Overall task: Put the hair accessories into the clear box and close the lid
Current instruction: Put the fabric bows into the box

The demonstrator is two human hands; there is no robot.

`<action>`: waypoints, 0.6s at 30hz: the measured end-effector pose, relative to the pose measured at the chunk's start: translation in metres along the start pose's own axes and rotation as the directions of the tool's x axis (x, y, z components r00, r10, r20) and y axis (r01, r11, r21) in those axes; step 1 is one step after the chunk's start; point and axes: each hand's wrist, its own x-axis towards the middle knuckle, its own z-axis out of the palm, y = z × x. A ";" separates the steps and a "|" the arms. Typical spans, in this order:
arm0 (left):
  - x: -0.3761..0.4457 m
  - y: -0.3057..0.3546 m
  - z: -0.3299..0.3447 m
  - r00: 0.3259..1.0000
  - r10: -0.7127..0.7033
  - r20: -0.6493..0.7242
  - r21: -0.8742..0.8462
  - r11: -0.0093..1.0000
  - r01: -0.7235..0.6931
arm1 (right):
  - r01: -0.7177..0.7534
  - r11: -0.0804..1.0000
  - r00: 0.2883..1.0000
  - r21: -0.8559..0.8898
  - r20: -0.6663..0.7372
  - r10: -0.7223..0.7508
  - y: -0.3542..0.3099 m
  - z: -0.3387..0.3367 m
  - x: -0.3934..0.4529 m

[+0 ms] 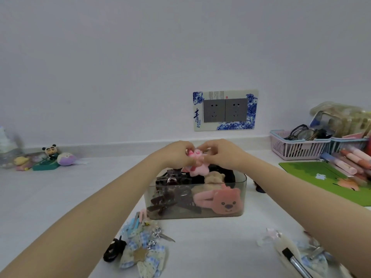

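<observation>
1. Both hands are raised over the far rim of the clear box (195, 199). The left hand (176, 153) and right hand (222, 152) have their fingers curled in, pinching a pink plush accessory (195, 164) between them; it hangs just above the box contents.
2. The box sits mid-table, open, with no lid visible. Inside: dark claw clips (172, 197) on the left, a pink bear-face clip (218, 201) against the near right wall, and a beige plush piece (214, 177) behind it.
3. Step in hand, judged: lowering the pink piece into the box. It is best set down in the gap at centre-far and pressed flat, so the pile stays below the rim and the lid can seat later.
4. Risk, judged: the plush may snag on the claw clip teeth. Release with both hands at once.
5. Still outside the box: a blue checked bow (142, 255), small clips (136, 223) and a black clip (113, 250) at near left; more pale pieces (287, 249) at near right, partly hidden by the right forearm.
6. Surface: a white table (210, 247), matte.
7. Room: a plain white wall with a double socket in a blue-patterned frame (224, 110). Small figurines (50, 157) at far left. At far right, a pink basket (297, 147) holding glasses, pens (349, 159) and a green mat (321, 181).
</observation>
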 end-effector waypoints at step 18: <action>0.017 -0.023 0.005 0.978 -0.108 0.181 -0.006 0.994 0.111 | -0.148 0.956 0.971 -0.254 0.147 0.189 0.005 0.022 0.014</action>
